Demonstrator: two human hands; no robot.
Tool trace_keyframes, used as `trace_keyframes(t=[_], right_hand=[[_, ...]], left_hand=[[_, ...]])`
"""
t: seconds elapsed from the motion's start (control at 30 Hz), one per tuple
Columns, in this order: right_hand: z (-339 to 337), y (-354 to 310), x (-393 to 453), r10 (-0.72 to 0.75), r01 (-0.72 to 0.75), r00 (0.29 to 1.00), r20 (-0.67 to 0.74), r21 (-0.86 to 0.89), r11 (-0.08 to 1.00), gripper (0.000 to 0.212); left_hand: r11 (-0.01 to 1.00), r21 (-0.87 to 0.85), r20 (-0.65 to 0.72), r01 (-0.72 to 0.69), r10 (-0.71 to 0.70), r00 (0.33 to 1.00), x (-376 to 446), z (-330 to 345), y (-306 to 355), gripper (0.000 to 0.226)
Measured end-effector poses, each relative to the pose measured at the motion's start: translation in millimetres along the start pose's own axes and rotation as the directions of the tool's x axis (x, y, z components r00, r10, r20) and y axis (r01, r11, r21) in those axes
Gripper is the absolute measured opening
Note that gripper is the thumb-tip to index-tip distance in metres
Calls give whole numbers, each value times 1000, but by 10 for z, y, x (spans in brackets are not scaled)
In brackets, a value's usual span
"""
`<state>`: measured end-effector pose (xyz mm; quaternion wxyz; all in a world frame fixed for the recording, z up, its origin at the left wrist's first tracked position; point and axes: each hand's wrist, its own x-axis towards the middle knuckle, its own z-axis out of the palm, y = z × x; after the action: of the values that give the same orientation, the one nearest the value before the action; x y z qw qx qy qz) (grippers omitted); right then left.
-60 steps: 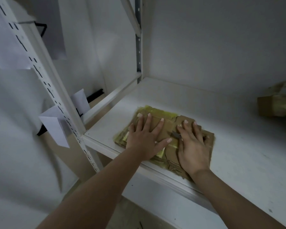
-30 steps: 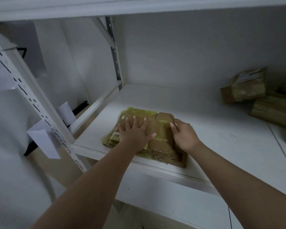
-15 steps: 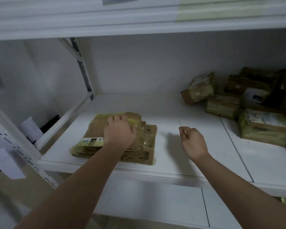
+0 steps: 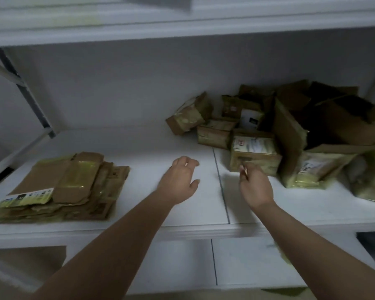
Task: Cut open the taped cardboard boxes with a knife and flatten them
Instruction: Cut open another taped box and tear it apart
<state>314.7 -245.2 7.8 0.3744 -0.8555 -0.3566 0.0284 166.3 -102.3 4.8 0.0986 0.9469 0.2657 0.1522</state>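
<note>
A stack of flattened cardboard boxes [image 4: 63, 187] with yellow tape lies at the left of the white shelf [image 4: 139, 213]. My left hand [image 4: 180, 180] hovers over the shelf's middle, fingers relaxed, holding nothing. My right hand [image 4: 254, 185] has its fingers curled round a thin knife [image 4: 243, 169], only a sliver of which shows. It is just in front of a taped cardboard box [image 4: 254, 153] with a white label. More taped boxes [image 4: 214, 132] lie behind that one.
An opened large carton [image 4: 325, 124] and several taped packages [image 4: 312, 169] crowd the right end of the shelf. Another shelf board [image 4: 182, 24] runs overhead. A grey metal upright [image 4: 24, 92] stands at the back left. A seam [image 4: 222, 191] divides the shelf boards.
My left hand has left the flattened stack and moved right over the bare shelf. My right hand with the knife has moved right to the taped boxes. The view has swung right.
</note>
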Motion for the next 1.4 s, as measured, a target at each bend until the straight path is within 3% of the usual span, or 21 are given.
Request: trace_keyframes(t=[0.17, 0.33, 0.47, 0.6, 0.7, 0.8, 0.93, 1.03, 1.17, 1.2, 1.3, 1.4], right_hand=[[-415, 612, 117, 32, -30, 999, -31, 61, 998, 37], [-542, 875, 281, -110, 109, 984, 141, 19, 994, 59], [-484, 845, 399, -55, 41, 986, 155, 93, 995, 53], [-525, 654, 419, 82, -87, 995, 54, 92, 992, 43], [-442, 528, 374, 48, -62, 985, 168, 82, 995, 39], [-292, 308, 296, -40, 5, 960, 277, 125, 992, 42], [-156, 13, 217, -168, 118, 953, 252, 201, 972, 37], [-78, -122, 155, -199, 134, 960, 198, 298, 945, 36], [-55, -239, 108, -154, 79, 970, 188, 358, 930, 33], [-62, -256, 109, -140, 67, 973, 185, 354, 933, 35], [-88, -281, 136, -94, 27, 978, 185, 336, 942, 39], [-123, -320, 197, -74, 6, 977, 201, 321, 947, 43]], left_hand=[[993, -120, 11, -21, 23, 1000, 517, 292, 699, 68], [908, -367, 85, 202, -183, 979, 967, 475, 1103, 88], [801, -529, 54, 279, -296, 954, 970, 497, 1237, 67], [799, -411, -67, 439, -507, 860, 795, 328, 1127, 55], [767, -282, -10, 576, -603, 798, 500, 113, 880, 64], [780, -252, 102, 573, -567, 817, 169, -65, 670, 47], [757, -414, -84, 506, -586, 806, -185, -218, 465, 29], [691, -576, -167, 435, -621, 766, -399, -261, 367, 44], [645, -688, -147, 332, -571, 807, -594, -309, 287, 88], [656, -682, -153, 324, -561, 814, -615, -328, 281, 88], [671, -668, -191, 321, -572, 797, -607, -389, 325, 60], [635, -676, -203, 374, -648, 734, -527, -445, 335, 54]])
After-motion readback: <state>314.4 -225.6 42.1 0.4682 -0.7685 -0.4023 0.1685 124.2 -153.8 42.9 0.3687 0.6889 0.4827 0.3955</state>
